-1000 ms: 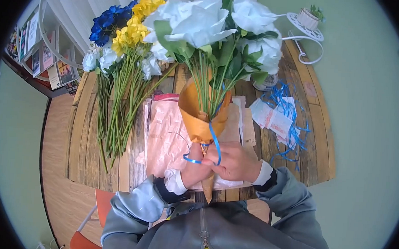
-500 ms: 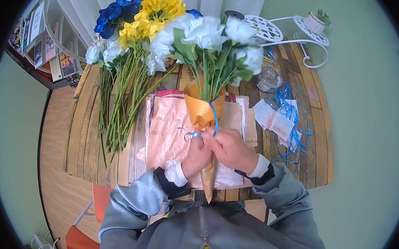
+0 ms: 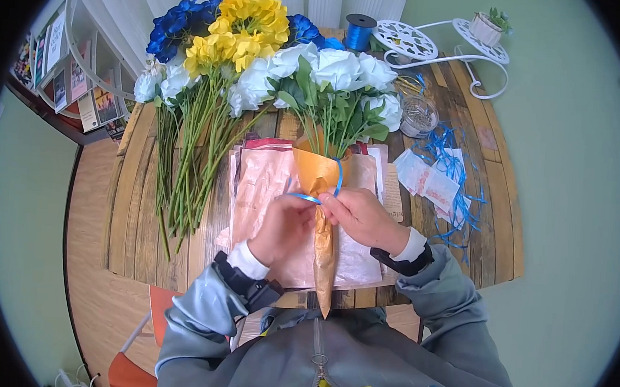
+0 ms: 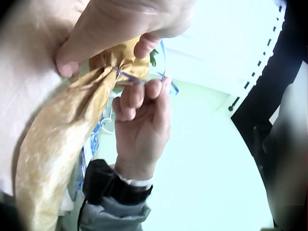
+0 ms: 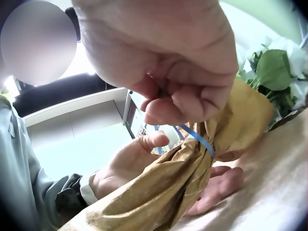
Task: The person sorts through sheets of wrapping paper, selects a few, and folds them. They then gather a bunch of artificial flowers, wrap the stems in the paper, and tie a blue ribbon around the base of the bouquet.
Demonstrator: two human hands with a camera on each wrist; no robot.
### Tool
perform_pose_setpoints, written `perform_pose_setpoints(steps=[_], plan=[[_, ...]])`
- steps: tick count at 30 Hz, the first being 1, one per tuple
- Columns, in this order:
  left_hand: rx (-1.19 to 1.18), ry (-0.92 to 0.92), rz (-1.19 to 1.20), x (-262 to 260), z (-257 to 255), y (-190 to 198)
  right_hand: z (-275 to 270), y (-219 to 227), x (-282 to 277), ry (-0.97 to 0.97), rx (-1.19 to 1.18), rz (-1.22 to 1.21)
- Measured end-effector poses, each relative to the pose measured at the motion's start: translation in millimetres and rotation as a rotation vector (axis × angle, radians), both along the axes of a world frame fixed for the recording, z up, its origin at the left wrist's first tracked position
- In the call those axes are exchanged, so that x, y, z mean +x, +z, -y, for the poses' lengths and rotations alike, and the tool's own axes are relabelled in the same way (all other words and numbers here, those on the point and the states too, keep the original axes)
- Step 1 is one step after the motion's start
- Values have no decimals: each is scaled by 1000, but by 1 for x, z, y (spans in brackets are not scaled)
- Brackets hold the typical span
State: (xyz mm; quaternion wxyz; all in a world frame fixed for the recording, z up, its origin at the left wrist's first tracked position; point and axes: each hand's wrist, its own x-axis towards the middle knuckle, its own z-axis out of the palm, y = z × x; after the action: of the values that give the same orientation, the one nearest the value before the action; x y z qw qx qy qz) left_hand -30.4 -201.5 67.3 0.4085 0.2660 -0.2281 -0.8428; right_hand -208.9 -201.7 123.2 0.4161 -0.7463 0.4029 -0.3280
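White roses (image 3: 335, 71) with green stems stand in a brown paper wrap (image 3: 325, 265), gathered at its neck by a blue ribbon (image 5: 203, 143) and tapering to a point near the jacket. My right hand (image 3: 366, 220) pinches the ribbon just right of the neck, its fingers curled in the right wrist view (image 5: 163, 67). Left of the neck is my left hand (image 3: 281, 228), fingers loosely spread; in the left wrist view (image 4: 130, 21) its thumb is apart from the fingers. The right wrist view shows its palm (image 5: 127, 166) partly behind the paper, not gripping it.
Pink paper sheets (image 3: 261, 183) lie beneath. Yellow flowers (image 3: 253, 16), blue flowers and long stems lie at left. At right are loose blue ribbons (image 3: 453, 177), small packets (image 3: 424, 181) and a jar (image 3: 419, 116); a ribbon spool (image 3: 360, 33) and white stand (image 3: 406, 41) are behind.
The rose heads have moved down from the top of the head view. My left hand has let go of the wrap's neck and shifted left; my right hand still holds ribbon.
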Motion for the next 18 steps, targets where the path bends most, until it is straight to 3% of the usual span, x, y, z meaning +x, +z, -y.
perform_pose_setpoints(steps=[2,6,7,10,14,18], plan=[[186,26,-132,6,13,11,5,-4,-2,126,-73,-65],[233,-31,52,-1,39,40,14,-1,-3,254,-140,-183],[140,-105,-166,-4,52,27,17,0,-4,323,-113,-195],[102,-54,-230,-16,73,11,21,2,-6,441,-61,-195],[140,-26,-213,-16,96,-7,25,-1,-10,574,-37,-203],[211,-46,-196,-11,106,2,25,-9,-11,616,-80,-147]])
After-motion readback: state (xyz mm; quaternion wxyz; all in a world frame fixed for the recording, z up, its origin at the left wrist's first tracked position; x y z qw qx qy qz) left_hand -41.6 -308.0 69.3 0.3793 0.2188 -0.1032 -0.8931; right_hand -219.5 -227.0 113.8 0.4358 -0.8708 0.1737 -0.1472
